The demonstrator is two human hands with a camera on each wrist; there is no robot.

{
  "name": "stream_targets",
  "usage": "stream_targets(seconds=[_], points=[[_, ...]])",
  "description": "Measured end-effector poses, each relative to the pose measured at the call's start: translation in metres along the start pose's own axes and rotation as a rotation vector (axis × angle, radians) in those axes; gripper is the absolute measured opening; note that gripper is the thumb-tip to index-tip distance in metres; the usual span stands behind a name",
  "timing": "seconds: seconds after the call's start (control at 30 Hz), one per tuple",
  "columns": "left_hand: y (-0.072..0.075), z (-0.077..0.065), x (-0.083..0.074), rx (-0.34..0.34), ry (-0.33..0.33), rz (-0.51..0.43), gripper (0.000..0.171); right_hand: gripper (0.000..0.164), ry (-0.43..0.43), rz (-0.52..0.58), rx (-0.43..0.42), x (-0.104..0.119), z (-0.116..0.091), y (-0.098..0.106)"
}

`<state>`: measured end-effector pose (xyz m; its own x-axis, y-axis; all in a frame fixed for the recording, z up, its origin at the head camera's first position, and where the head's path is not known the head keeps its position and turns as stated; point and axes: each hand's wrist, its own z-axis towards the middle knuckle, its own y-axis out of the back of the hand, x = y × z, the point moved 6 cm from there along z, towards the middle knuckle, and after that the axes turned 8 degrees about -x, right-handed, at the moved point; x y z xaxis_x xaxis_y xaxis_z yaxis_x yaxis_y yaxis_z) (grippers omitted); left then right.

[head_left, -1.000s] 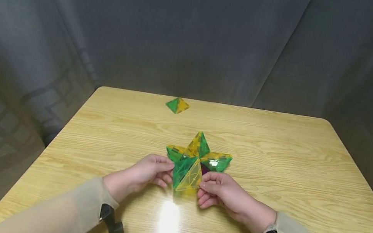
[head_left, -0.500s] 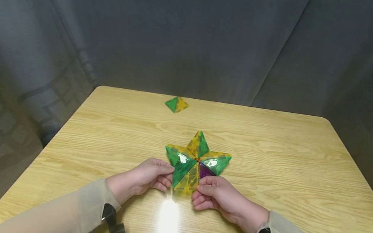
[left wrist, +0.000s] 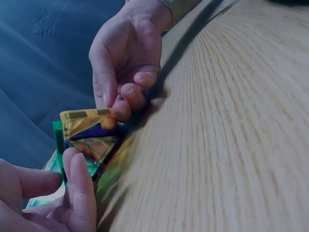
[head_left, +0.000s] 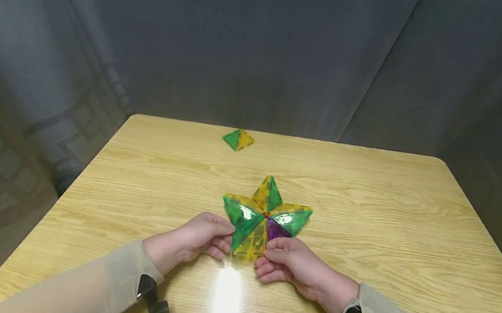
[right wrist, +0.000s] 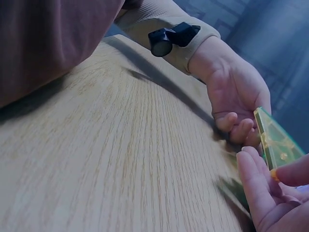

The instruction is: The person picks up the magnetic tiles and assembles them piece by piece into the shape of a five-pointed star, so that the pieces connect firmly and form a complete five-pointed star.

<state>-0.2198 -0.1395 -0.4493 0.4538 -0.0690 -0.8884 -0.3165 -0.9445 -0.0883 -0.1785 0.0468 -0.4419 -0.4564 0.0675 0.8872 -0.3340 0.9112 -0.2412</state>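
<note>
A star of translucent triangular magnetic tiles lies mid-table, its arms mostly green and yellow. A purple tile shows at its lower right, and a small red-orange spot marks its centre. The front arm is a green tile beside a yellow tile, joined along a ridge. My left hand pinches the green tile's outer edge between thumb and fingers. On the other side, my right hand pinches the yellow tile's lower right corner. In the right wrist view that yellow tile stands tilted between both hands.
A separate green and yellow tile piece lies near the far edge of the wooden table. A grey curtain hangs behind it. Glare falls on the wood in front of the star.
The front green and yellow pair has come down against the star, with both hands still holding it. The star's centre and purple tile show more. My right hand has shifted slightly left.
</note>
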Motion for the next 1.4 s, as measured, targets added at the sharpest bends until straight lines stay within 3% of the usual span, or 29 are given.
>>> stream_targets(seconds=[0.43,0.67,1.4], points=[[-0.002,-0.003,-0.002,-0.061,-0.038,0.001,0.022,0.013,-0.012,0.023,-0.014,-0.001,0.0,0.0],[-0.001,-0.004,-0.003,-0.078,-0.038,0.0,0.023,0.032,-0.014,0.015,-0.011,0.004,-0.006,-0.001],[-0.001,-0.006,-0.001,-0.06,-0.032,-0.027,0.025,0.043,-0.023,0.016,0.051,0.005,-0.019,0.002]])
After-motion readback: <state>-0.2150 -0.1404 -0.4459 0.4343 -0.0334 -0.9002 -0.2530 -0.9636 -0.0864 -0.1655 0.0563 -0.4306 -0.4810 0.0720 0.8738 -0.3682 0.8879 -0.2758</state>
